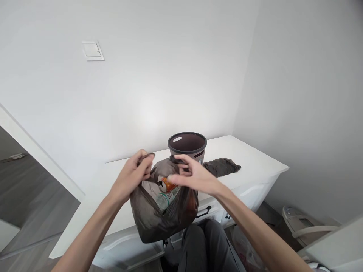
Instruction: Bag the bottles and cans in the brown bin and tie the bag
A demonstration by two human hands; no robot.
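A dark, thin plastic bag (153, 226) hangs open at the front edge of the white cabinet top. Inside it lie an orange can (168, 185) and a clear bottle with a green rim (163, 201). My left hand (136, 170) is closed on the bag's upper left edge. At the bag's right edge is my right hand (194, 173), its fingers curled by the dark plastic and its thumb stretched over the opening near the can. Behind the bag stands a dark round bin (187, 142).
A crumpled dark bag (222, 167) lies right of the bin on the white cabinet top (249, 155). Drawers with black handles (204, 212) are below. Walls rise behind and at the right. A pale appliance (303, 223) stands at the lower right.
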